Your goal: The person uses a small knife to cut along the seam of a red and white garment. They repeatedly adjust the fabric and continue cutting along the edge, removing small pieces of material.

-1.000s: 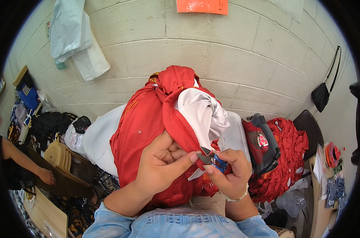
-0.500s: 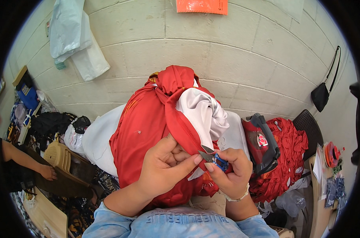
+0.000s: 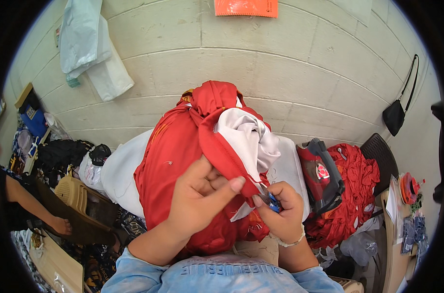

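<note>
A large heap of red cloth (image 3: 170, 161) with a white satiny underside (image 3: 251, 134) lies in front of me, bunched at its top. My left hand (image 3: 202, 190) has its fingers curled at the red stitched hem (image 3: 227, 154), thumb lying along the cloth edge. In my right hand (image 3: 283, 207) is a small pair of blue-handled thread snips (image 3: 272, 202), close against the hem's lower end. Their blades are mostly hidden by my fingers and the cloth. Loose white threads hang near the right hand and below the hem.
A red and grey iron-like appliance (image 3: 322, 173) stands to the right, beside a pile of red garments (image 3: 351, 195). At left are a tan plastic stool (image 3: 70, 193), dark cloth and another person's arm (image 3: 36, 205). A block wall (image 3: 280, 73) rises behind the heap.
The snips have turned down and toward me in my right hand, so their blades no longer show plainly. My left thumb has lifted slightly up and away from them.
</note>
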Available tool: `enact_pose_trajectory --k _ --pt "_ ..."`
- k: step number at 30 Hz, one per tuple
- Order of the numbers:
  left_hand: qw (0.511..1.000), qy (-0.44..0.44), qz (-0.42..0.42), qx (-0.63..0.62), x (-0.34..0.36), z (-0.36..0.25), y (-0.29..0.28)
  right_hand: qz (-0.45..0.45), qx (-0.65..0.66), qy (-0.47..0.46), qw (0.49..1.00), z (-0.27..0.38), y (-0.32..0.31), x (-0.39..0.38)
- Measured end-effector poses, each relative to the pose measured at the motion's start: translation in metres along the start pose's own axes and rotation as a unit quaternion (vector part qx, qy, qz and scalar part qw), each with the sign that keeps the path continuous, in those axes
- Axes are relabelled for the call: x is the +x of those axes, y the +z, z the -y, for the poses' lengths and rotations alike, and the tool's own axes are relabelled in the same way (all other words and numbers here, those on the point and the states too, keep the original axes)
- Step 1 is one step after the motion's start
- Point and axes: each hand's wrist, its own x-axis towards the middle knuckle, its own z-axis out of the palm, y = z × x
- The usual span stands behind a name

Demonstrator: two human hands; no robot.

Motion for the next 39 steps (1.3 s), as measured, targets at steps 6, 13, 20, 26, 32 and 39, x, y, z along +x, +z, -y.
enact_pose_trajectory --k 6,13,20,26,32,39 --pt "0.999 -0.008 -0.015 -0.032 0.003 -0.005 -0.002 -0.111 0.119 -0.024 0.986 -0.003 0.004 -0.001" --pt "1.0 -0.001 0.006 -0.019 0.002 -0.003 -0.001 -0.083 -0.059 -0.167 0.981 0.008 -0.002 -0.003" --pt "1.0 0.006 -0.004 -0.018 0.001 -0.002 0.001 -0.083 -0.089 -0.189 0.974 0.008 0.0 0.002" --pt "1.0 -0.001 -0.007 -0.016 0.001 -0.003 0.0 -0.078 -0.097 -0.189 0.974 0.009 -0.001 0.004" --pt "1.0 -0.011 0.011 0.015 -0.003 0.002 -0.001 -0.083 -0.094 -0.207 0.97 0.012 0.003 0.009" --pt "1.0 -0.02 0.001 0.003 -0.005 0.002 -0.002 -0.08 -0.087 -0.199 0.973 0.019 0.006 0.014"
